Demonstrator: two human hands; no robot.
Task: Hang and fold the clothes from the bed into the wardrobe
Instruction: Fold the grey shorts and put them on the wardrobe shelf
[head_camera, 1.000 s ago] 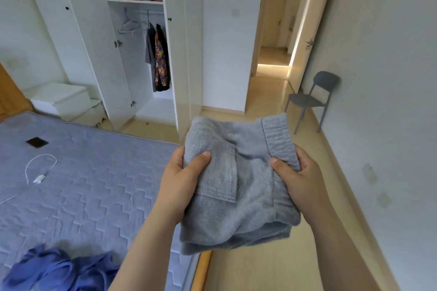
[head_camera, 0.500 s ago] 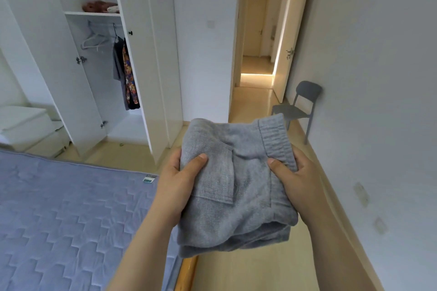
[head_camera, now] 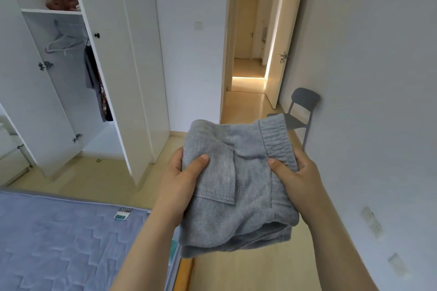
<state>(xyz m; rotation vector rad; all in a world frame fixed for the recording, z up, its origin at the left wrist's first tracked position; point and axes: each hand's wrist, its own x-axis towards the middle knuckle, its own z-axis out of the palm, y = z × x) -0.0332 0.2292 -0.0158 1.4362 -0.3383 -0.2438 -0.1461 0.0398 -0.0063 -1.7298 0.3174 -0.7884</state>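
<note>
A folded grey pair of shorts (head_camera: pixel 238 186) with a ribbed waistband and a patch pocket is held up in front of me at chest height. My left hand (head_camera: pixel 179 182) grips its left edge with the thumb on top. My right hand (head_camera: pixel 295 179) grips its right edge by the waistband, thumb on top. The white wardrobe (head_camera: pixel 71 82) stands open at the left. Inside hang dark and patterned clothes (head_camera: pixel 98 85) and an empty white hanger (head_camera: pixel 62 43). A brownish folded item (head_camera: pixel 62 3) lies on its upper shelf. The bed (head_camera: pixel 71 241) with a blue quilted cover lies at the lower left.
An open wardrobe door (head_camera: pixel 123 66) juts toward me between the bed and the far wall. A grey chair (head_camera: pixel 299 111) stands against the right wall. Beyond it a room door (head_camera: pixel 283 38) opens onto a lit hallway. Pale wooden floor runs along the bed's right side.
The view has shifted forward and right: the bed has slid down and left, the blue clothes on it have left the frame, and the wardrobe looms nearer. Both hands hold the shorts as before.
</note>
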